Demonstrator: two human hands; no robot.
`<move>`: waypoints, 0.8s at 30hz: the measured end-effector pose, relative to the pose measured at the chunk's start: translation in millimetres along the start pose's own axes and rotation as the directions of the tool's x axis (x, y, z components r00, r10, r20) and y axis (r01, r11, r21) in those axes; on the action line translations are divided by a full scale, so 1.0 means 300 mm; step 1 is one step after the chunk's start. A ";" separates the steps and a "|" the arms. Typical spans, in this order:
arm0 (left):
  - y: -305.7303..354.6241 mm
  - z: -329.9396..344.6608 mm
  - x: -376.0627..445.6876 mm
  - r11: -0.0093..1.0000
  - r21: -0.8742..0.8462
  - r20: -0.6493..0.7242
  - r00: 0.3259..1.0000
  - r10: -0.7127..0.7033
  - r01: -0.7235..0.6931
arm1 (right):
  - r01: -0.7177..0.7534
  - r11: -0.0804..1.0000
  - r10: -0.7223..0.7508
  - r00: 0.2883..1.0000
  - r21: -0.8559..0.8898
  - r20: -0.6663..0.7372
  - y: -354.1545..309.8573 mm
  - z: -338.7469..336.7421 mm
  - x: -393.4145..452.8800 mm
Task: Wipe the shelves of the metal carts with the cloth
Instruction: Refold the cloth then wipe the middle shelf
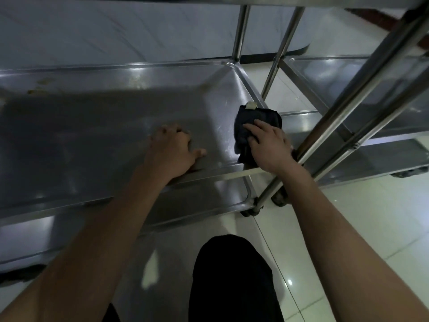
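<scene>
A steel cart shelf (97, 126) fills the middle of the view, under an upper shelf. A dark cloth (257, 119) with a pale tag lies at the shelf's right end. My right hand (269, 147) presses flat on the cloth with straight fingers. My left hand (174, 147) rests on the shelf near its front rim, fingers spread and slightly bent, holding nothing. Brown stains (37, 87) mark the shelf's far left.
A second metal cart (371, 94) stands close on the right, its slanted posts (343, 105) crossing beside my right wrist. A lower shelf (190, 205) and cart wheels (278, 198) sit below. The floor is glossy pale tile (348, 228). My dark-trousered knee (232, 275) is beneath.
</scene>
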State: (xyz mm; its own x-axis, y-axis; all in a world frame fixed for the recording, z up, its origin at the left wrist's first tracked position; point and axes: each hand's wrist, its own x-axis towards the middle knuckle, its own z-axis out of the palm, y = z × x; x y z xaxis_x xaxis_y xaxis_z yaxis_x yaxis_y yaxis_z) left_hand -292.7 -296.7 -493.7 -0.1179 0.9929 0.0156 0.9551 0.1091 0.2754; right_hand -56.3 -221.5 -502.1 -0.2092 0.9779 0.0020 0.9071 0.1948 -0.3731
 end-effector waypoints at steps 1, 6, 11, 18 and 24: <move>0.000 0.000 0.000 1.000 -0.007 -0.012 1.000 -0.001 0.001 | 0.001 1.000 -0.001 1.000 -0.011 -0.011 -0.001 0.001 -0.023; -0.009 0.007 0.002 1.000 0.006 -0.036 0.999 0.016 -0.016 | 0.010 1.000 -0.011 0.997 -0.025 -0.077 -0.033 0.028 -0.125; -0.019 0.012 0.010 0.999 0.023 -0.025 0.999 0.037 -0.036 | 0.048 0.999 -0.049 0.996 -0.023 -0.076 -0.158 0.081 -0.173; -0.192 -0.043 -0.150 0.991 -0.118 -0.174 0.984 0.043 -0.064 | 0.036 0.996 -0.044 0.994 -0.080 -0.101 -0.258 0.117 -0.201; -0.424 -0.087 -0.378 0.998 -0.050 -0.226 0.974 -0.035 0.025 | 0.138 0.983 -0.151 0.982 -0.120 -0.110 -0.406 0.211 -0.233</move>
State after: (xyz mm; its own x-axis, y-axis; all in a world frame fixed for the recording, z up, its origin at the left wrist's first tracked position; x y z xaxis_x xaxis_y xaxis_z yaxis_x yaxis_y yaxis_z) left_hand -407.9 -424.4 -505.6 -0.2099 0.9521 0.2223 0.9370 0.1310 0.3238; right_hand -175.2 -318.5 -515.6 -0.3023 0.9396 0.1605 0.9067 0.3354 -0.2557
